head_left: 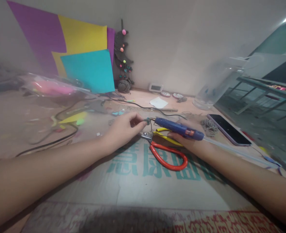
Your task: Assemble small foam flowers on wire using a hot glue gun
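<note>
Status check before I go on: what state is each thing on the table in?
left hand: pinched on small grey piece at the gun's nozzle.
right hand: gripping blue glue gun, held level.
glue stick: loaded, protruding from the gun's rear.
red-handled scissors: lying flat on cardboard.
phone: face up, screen dark.
teal paper sheet: upright against wall.

Two hands [123, 128] [190, 143], one blue glue gun [179, 128], one grey piece [147, 122], one red-handled scissors [168, 158], one phone [228, 129]

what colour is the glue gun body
Blue; the glue gun shows best in the head view.
</note>
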Demonstrator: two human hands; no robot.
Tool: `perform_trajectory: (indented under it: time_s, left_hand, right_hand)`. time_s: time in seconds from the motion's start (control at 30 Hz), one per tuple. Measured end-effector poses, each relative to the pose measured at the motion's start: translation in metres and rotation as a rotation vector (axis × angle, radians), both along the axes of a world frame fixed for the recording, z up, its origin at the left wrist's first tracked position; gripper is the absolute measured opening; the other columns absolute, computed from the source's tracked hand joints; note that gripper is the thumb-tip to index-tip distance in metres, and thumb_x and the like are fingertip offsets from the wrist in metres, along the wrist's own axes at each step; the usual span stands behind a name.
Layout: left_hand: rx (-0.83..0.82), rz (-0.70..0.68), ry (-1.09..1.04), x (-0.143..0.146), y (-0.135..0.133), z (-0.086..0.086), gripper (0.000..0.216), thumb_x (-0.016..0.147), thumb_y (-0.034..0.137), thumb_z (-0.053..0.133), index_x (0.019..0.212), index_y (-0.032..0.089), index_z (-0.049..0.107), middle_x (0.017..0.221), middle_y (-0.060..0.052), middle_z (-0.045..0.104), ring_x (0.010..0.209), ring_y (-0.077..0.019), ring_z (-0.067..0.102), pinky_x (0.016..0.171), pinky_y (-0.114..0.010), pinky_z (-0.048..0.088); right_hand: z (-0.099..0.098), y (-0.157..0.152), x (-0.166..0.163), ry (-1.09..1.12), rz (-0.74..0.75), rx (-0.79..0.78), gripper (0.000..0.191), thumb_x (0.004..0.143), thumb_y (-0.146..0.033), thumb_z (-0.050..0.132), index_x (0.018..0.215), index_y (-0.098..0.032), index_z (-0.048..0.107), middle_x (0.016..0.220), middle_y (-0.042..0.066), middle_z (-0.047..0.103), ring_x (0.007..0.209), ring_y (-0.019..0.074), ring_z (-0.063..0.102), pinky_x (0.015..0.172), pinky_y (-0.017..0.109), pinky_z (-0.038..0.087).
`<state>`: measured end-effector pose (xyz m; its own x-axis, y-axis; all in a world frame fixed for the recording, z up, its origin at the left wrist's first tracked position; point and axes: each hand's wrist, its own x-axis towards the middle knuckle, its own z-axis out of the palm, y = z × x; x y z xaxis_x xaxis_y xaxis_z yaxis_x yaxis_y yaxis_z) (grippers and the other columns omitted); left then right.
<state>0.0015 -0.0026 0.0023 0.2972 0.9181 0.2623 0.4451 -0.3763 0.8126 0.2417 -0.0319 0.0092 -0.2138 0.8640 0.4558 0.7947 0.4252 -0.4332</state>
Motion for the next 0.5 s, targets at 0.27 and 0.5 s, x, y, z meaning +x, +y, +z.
perform_trajectory:
  time_s: [0.27,0.5]
  left_hand:
    - [0.005,-0.014,0.022,0.0,0.0011,-0.0003,0.017,0.085,0.034,0.059,0.077,0.019,0.06,0.077,-0.001,0.067,0.071,-0.0166,0.061,0.06,-0.026,0.045]
    - [0.002,-0.022,-0.024,-0.0017,0.002,-0.0016,0.018,0.086,0.035,0.058,0.079,0.019,0.059,0.081,-0.002,0.068,0.077,-0.0182,0.064,0.062,-0.027,0.047]
  right_hand:
    - [-0.0016,-0.0002,0.0029,-0.036,0.048,0.018,0.027,0.08,-0.044,0.067,0.066,-0.024,0.056,0.06,-0.001,0.057,0.057,0.0152,0.054,0.055,0.029,0.041]
    - [0.0002,-0.0003,0.0009,-0.016,0.031,0.009,0.03,0.077,-0.044,0.07,0.064,-0.022,0.054,0.056,-0.003,0.052,0.053,0.0134,0.049,0.051,0.027,0.038]
